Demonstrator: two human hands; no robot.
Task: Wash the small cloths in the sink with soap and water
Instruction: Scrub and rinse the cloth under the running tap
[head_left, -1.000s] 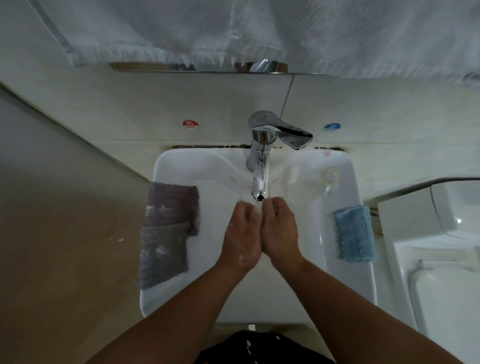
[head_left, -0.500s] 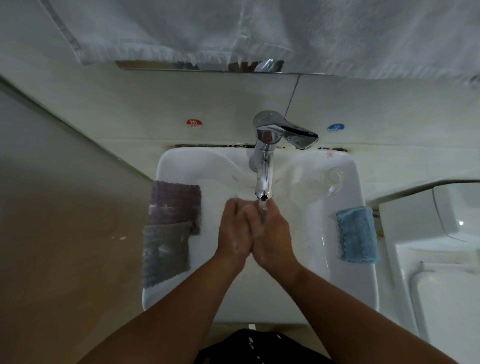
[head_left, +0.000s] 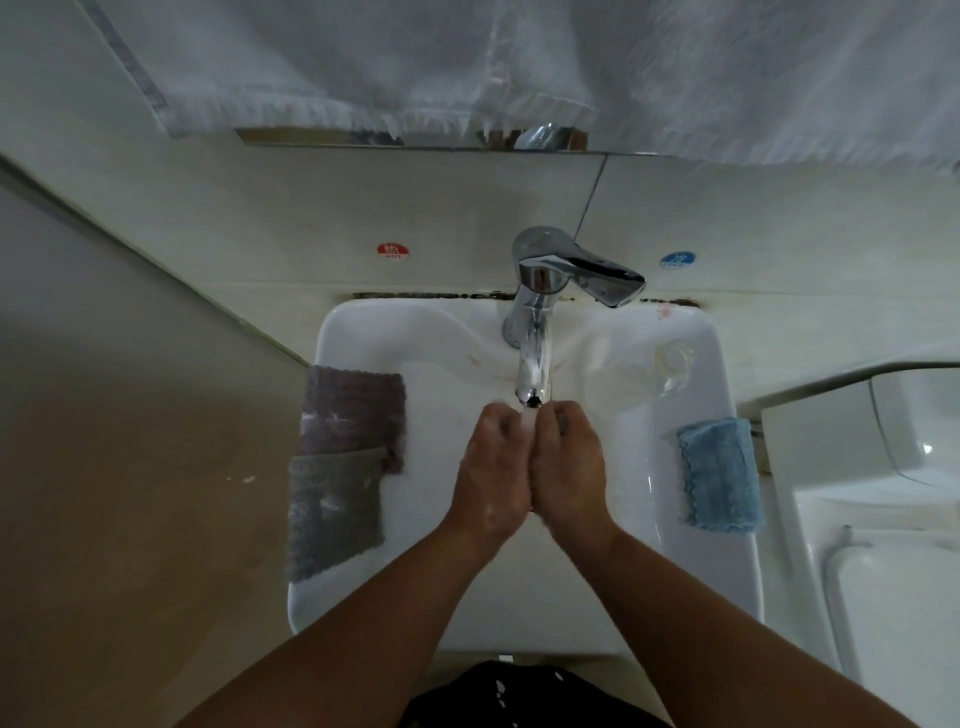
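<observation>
1. A white sink (head_left: 727, 571) sits against a pale tiled wall in a dim bathroom; beyond the hands stands a chrome tap (head_left: 535, 332), and above it hangs a white towel (head_left: 467, 62); beyond the right hand's side, a white fixture, only partly seen.
2. Three small cloths: a purple cloth (head_left: 353, 410) and a grey cloth (head_left: 332, 509) on the rim beside the left hand (head_left: 493, 478), overlapping; one blue cloth (head_left: 719, 475) on the rim beside the right hand (head_left: 569, 467).
3. Two hands, pressed side by side under the spout, fingers curled; whether they grip anything cannot be told; water falls between the fingertips.
4. Two round wall stickers: a red sticker (head_left: 393, 251) past the left hand, a blue sticker (head_left: 677, 259) past the right; writing unreadable.
</observation>
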